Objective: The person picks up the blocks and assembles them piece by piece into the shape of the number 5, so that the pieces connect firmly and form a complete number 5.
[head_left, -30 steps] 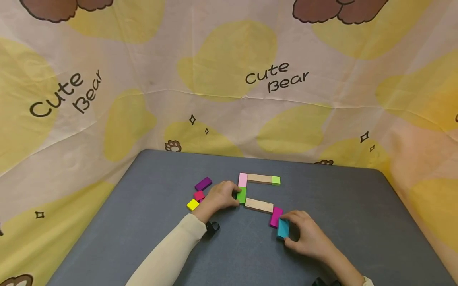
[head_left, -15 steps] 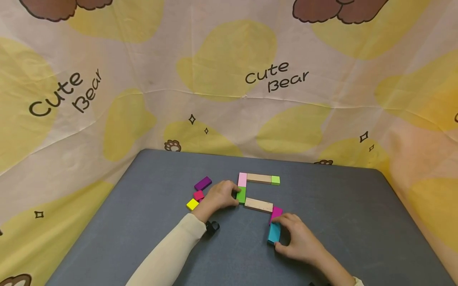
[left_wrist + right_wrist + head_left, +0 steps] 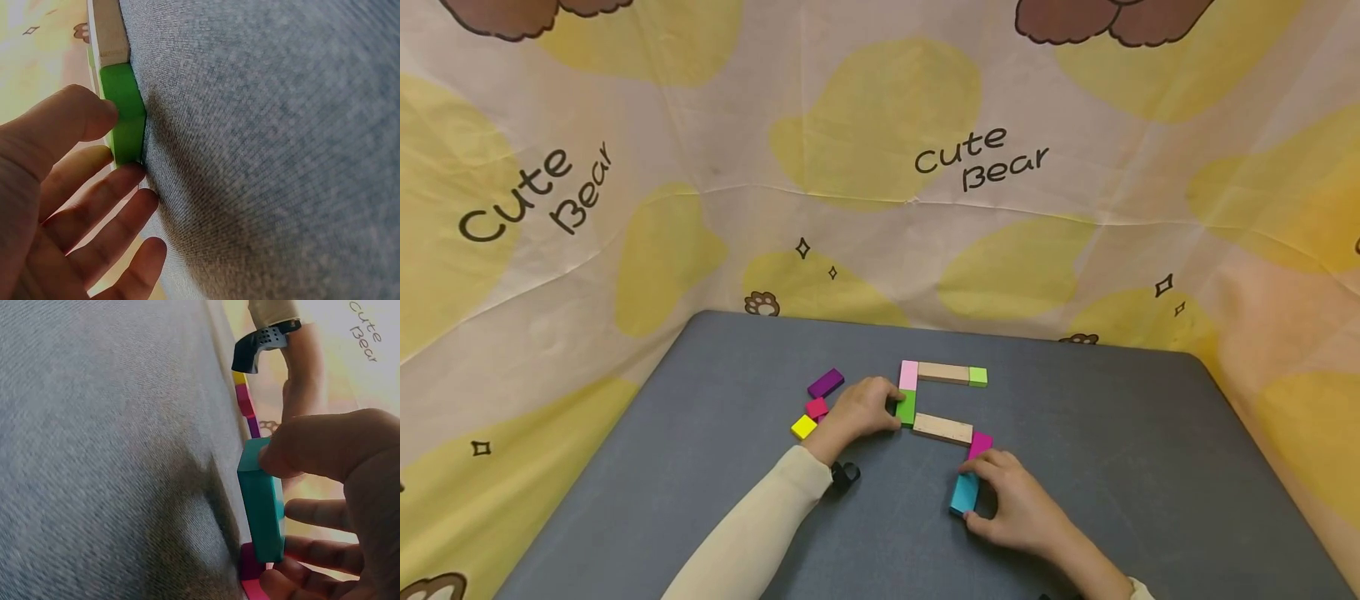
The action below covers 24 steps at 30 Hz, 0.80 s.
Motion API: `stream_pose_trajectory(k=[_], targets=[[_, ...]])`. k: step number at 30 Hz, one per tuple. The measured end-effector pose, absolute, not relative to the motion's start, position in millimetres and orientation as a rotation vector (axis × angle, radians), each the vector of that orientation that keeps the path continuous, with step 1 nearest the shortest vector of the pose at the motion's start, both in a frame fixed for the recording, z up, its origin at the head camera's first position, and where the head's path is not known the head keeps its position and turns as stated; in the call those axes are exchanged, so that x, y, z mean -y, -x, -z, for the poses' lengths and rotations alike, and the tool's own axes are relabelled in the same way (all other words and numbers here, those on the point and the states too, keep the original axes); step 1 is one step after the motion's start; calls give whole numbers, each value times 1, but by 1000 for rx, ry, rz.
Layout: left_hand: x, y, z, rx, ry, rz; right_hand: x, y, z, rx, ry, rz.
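Note:
With thumb and fingertips, my left hand (image 3: 859, 410) holds the green block (image 3: 907, 409) at its ends; the left wrist view shows the thumb on the same green block (image 3: 127, 115). My right hand (image 3: 1021, 504) pinches a blue block (image 3: 964, 493) lengthwise, thumb on its near end and fingers at the far end, as on the blue block (image 3: 261, 509) in the right wrist view. Just beyond it lies a magenta block (image 3: 981, 444), partly covered by the fingers. A plain wooden block (image 3: 943, 428) runs from the green block to the magenta one.
Past the green block, a pink block (image 3: 908, 375), a second wooden block (image 3: 943, 372) and a lime block (image 3: 977, 377) continue the line. Left of my left hand lie a purple block (image 3: 826, 383), a red-pink block (image 3: 816, 407) and a yellow block (image 3: 803, 427). A printed cloth (image 3: 880, 125) hangs behind the table.
My right hand has moved the blue block left and slightly nearer, from the magenta block's right side to near its front end. The left hand has stayed at the green block.

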<state>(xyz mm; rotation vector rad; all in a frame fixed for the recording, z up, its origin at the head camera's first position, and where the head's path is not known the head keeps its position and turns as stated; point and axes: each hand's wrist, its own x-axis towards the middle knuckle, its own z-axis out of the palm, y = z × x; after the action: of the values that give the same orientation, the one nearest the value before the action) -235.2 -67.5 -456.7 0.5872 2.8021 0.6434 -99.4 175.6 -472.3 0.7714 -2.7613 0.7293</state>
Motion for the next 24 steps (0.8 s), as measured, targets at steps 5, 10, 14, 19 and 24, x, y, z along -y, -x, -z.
stream_pose_trajectory(k=[5,10,14,19,24], targets=[[67,236,457,-2798,-578,-639,-173,99,475,2762,-779,-692],[67,236,457,-2803,-584,-630,-171,98,476,2754,-785,-662],[67,235,456,-2806,-581,-621,-169,96,475,2761,-795,-633],[66,234,455,-2817,-578,-587,-168,95,476,2781,-796,-626],[64,232,453,-2856,-603,-506,-167,94,476,2799,-793,-609]])
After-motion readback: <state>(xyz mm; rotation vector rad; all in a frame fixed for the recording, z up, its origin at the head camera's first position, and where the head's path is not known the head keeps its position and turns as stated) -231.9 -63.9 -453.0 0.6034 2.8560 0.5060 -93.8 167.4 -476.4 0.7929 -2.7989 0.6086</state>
